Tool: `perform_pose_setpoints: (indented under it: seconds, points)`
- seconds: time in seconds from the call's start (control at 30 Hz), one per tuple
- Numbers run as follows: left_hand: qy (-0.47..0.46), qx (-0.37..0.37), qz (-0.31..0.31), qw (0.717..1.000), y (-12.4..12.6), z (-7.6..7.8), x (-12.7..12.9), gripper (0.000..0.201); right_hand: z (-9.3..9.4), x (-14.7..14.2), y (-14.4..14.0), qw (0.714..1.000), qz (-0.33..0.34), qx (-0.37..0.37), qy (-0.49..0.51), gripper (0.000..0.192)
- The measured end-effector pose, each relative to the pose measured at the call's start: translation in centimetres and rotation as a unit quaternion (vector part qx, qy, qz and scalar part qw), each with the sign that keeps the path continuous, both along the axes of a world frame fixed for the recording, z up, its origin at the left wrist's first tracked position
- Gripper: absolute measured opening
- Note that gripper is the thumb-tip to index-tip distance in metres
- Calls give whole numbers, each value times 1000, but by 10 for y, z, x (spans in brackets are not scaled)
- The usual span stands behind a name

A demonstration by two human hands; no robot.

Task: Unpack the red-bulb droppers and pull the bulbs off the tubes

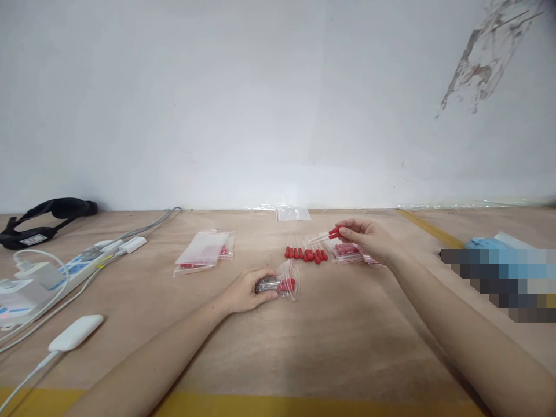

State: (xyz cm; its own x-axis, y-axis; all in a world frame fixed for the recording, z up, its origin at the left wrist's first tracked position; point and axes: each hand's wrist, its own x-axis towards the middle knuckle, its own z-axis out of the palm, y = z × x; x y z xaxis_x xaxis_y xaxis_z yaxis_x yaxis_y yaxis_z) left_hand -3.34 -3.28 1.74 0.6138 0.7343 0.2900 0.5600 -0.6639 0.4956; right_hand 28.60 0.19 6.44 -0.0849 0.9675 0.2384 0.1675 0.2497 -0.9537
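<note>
On the wooden table (269, 347), left hand (245, 291) grips a small bag (284, 282); right hand (367, 239) pinches red-bulbed droppers (330, 234).

A wooden surface (304, 347) meets a white wall (217, 104) with a peeling patch (482, 63) at upper right. At far left lies a black headband (47, 217), then a white power strip (65, 269) with plugged cables (one leads to a small white device (76, 333)). Two flat clear bags (204, 252) lie left of centre
</note>
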Motion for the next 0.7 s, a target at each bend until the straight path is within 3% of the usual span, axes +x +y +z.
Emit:
perform_pose_setpoints:
  seconds: [0.07, 0.13, 0.23, 0.37, 0.47, 0.57, 0.7]
  points:
    - [1, 5, -5, 1000, 0, -1, 0, 39, -4, -7, 2, 993, -59, 99, -33, 31]
    - [-4, 8, -10, 1000, 0, -1, 0, 38, -13, -23, 4, 967, -93, 203, -124, 24]
    - [-12, 8, -13, 1000, -1, -1, 1, 36, -32, -51, 10, 905, -54, 304, -293, 22]
    - [-2, 4, -13, 1000, -1, 0, 0, 37, -51, -73, 22, 821, 15, 360, -443, 27]
    - [4, 6, -13, 1000, -1, 0, 0, 38, -54, -78, 25, 790, 27, 350, -503, 26]
    - [0, 7, -15, 1000, -1, 0, 1, 37, -48, -76, 18, 788, 11, 335, -517, 24]
    - [-8, 3, -18, 1000, -2, 1, 1, 37, -37, -72, -2, 849, -22, 310, -427, 22]
